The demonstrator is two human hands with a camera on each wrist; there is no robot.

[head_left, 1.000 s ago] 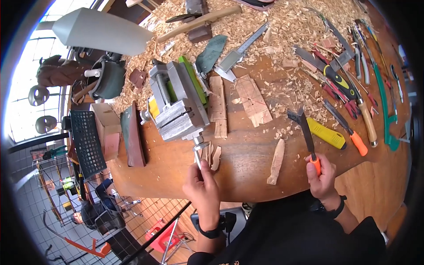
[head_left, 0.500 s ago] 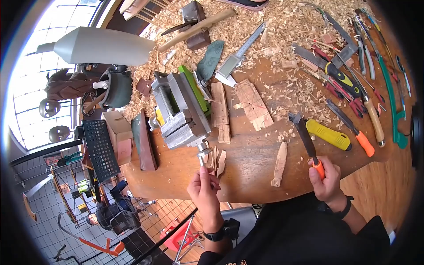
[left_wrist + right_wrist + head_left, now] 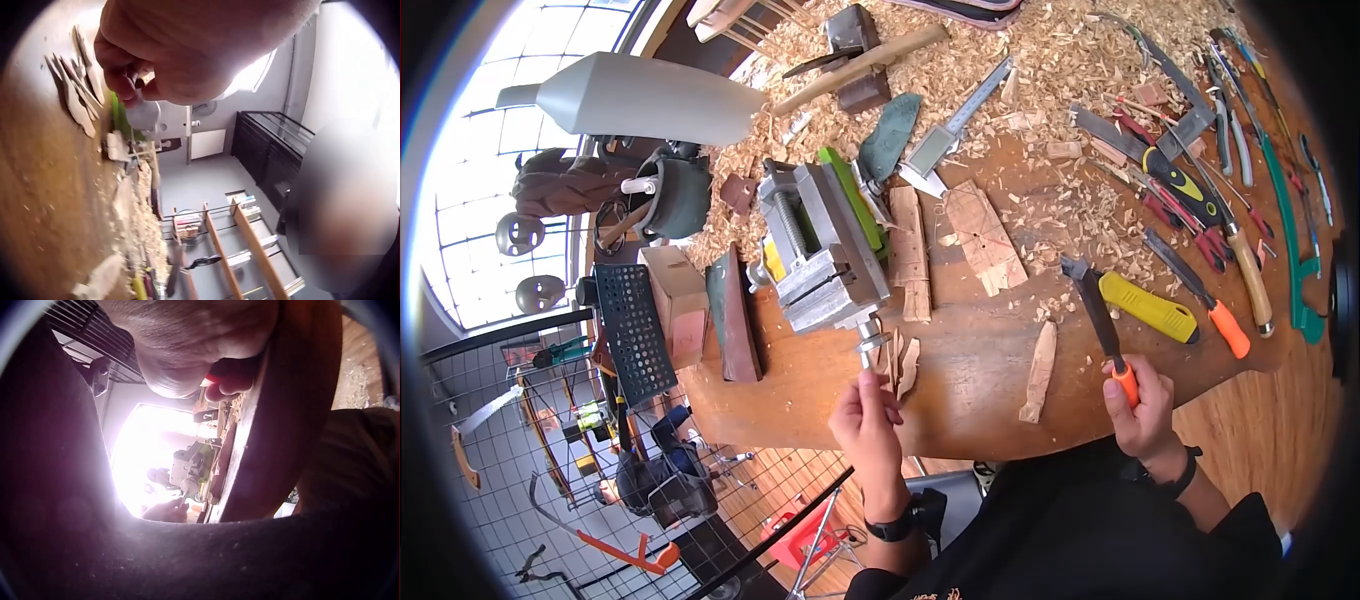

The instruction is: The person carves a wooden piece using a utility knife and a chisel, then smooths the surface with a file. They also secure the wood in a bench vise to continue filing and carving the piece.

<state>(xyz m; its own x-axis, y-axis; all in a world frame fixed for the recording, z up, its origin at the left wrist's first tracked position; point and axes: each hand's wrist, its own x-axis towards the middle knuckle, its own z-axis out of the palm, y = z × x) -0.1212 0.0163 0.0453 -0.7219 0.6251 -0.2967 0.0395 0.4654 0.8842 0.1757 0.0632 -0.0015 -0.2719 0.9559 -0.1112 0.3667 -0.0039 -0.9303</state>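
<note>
A grey metal vise (image 3: 825,270) stands on the wooden table. At its near end, my left hand (image 3: 868,425) pinches the handle bar of the vise's screw (image 3: 867,358) between thumb and fingers; in the left wrist view the fingers curl close to the round screw collar (image 3: 144,116). My right hand (image 3: 1145,410) grips an orange-handled tool with a flat dark blade (image 3: 1093,305), pointing away over the table edge. Both a whittled wooden strip (image 3: 1040,372) and a yellow tool handle (image 3: 1148,308) lie near that blade. Thin wood pieces (image 3: 908,366) rest beside my left hand.
Wood shavings (image 3: 1040,70) cover the table's far part. Several tools lie at right, among them an orange-handled tool (image 3: 1228,332) and a wooden handle (image 3: 1248,275). Beyond the vise are a digital caliper (image 3: 933,150), a marked wood board (image 3: 985,240) and a mallet (image 3: 860,70).
The head view has shifted, moving the scene slightly rightward. My left thumb has come closer to the screw collar, covering more of the bar. My right hand keeps its grip.
</note>
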